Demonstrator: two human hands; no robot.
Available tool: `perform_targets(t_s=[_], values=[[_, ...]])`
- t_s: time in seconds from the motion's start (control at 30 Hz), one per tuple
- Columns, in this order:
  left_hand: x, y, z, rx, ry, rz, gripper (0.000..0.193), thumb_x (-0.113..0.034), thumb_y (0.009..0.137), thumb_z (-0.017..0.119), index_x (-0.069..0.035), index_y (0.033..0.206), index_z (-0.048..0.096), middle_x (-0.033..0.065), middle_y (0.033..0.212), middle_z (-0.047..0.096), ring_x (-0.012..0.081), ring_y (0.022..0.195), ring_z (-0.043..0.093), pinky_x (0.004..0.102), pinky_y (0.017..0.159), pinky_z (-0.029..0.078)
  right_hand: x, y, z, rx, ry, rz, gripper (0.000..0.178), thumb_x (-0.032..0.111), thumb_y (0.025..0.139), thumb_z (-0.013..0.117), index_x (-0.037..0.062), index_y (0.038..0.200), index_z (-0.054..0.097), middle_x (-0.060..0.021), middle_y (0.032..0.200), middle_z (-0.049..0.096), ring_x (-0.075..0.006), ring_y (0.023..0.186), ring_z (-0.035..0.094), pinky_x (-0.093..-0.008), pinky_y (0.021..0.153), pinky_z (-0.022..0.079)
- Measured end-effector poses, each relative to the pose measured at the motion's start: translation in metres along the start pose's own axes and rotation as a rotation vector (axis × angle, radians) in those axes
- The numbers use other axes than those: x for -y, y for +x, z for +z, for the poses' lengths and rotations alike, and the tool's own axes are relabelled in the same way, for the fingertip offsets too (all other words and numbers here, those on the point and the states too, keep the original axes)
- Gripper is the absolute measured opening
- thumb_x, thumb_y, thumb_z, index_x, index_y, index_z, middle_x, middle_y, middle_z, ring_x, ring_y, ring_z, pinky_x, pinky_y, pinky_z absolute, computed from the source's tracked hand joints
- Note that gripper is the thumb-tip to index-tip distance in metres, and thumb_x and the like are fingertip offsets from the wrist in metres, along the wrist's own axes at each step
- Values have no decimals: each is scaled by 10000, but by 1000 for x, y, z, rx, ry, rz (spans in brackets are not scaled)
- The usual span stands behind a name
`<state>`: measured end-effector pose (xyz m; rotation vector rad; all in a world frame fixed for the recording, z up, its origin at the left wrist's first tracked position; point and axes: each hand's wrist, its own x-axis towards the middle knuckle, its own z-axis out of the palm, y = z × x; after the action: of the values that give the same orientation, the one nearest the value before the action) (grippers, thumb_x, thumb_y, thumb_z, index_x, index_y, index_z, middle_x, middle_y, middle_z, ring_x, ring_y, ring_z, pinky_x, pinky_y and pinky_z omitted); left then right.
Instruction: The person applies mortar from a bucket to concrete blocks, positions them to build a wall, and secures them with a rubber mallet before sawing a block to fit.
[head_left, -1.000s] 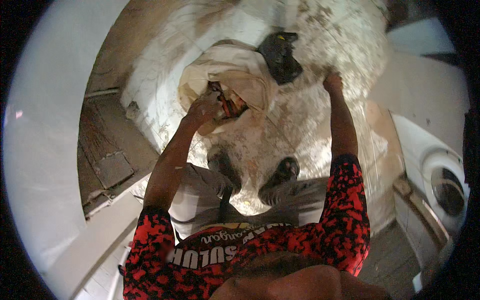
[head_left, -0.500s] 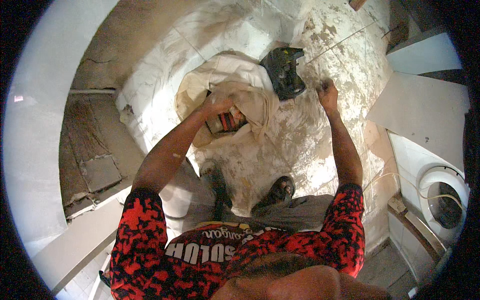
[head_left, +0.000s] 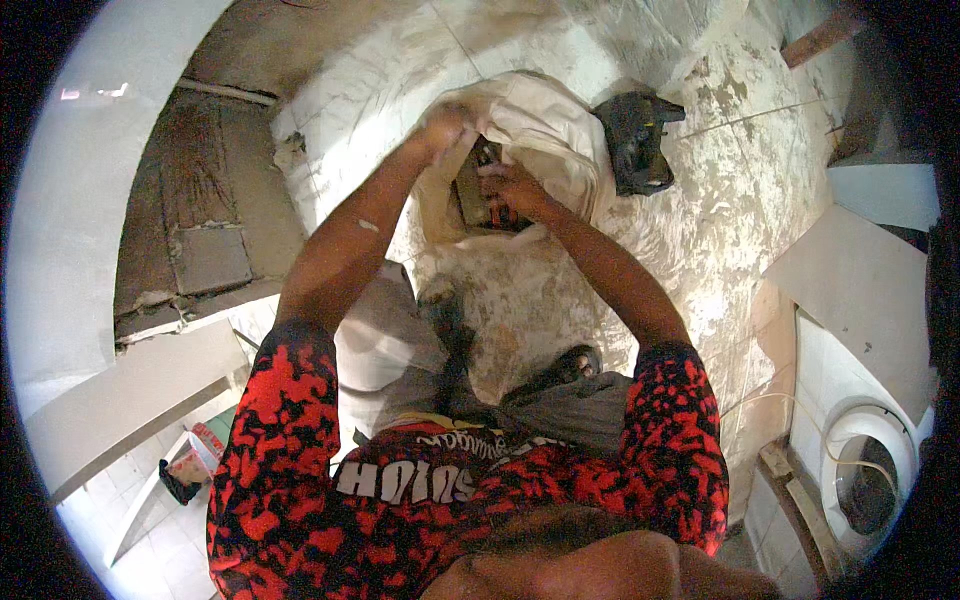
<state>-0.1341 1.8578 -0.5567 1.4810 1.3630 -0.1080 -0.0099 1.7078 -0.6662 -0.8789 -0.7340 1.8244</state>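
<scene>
A cream cloth sack lies crumpled on the floor ahead of me, its mouth spread toward me. My left hand is closed on the far left of the sack's rim. Inside the mouth, my right hand has its fingers curled over dark and orange items. What those fingers grip, if anything, cannot be made out. To the right of the sack sits a black, irregularly shaped, hard-looking object, apart from both hands.
My sandalled foot rests on the stained, paint-spattered floor. At the right stand a leaning pale panel and a white round-rimmed fixture with a thin hose. Brown boards lie in a recess at the left.
My right hand has come left from the floor beside the black object into the sack's mouth. My left hand has shifted to the sack's far rim, drawing the cloth back. The view has turned.
</scene>
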Motion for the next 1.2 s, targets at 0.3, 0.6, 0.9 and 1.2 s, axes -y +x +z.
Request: perform_targets(t_s=[0.3, 0.6, 0.9, 1.2], values=[[115, 7, 23, 261, 10, -63, 468, -286, 854, 548, -37, 1248, 511, 147, 1008, 631, 255, 893, 623, 346, 568, 458, 36, 27, -75, -117, -522, -171, 345, 262, 889, 570, 22, 1135, 604, -108, 975, 650, -209, 875, 626, -367, 719, 523], [103, 17, -27, -16, 146, -1, 536, -313, 843, 559, 1, 1266, 457, 172, 1026, 624, 267, 923, 614, 350, 635, 459, 57, 44, -57, -282, -469, -71, 475, 164, 891, 580, -47, 1280, 408, -216, 1118, 574, -309, 886, 638, -395, 750, 533], [107, 17, -11, -144, 193, 33, 612, -340, 832, 570, 38, 1283, 402, 196, 1045, 617, 279, 954, 606, 354, 702, 461, 3, 86, 32, -205, -1461, -637, 363, 195, 831, 548, -4, 1135, 547, -232, 988, 610, -348, 868, 627, -500, 884, 447], [111, 21, -8, -211, 204, 29, 693, -367, 821, 581, 75, 1300, 348, 220, 1063, 610, 291, 984, 598, 358, 769, 463, 99, 20, 89, -84, -1819, -483, 305, 233, 777, 576, 37, 1005, 627, -199, 944, 635, -318, 833, 642, -497, 794, 482]])
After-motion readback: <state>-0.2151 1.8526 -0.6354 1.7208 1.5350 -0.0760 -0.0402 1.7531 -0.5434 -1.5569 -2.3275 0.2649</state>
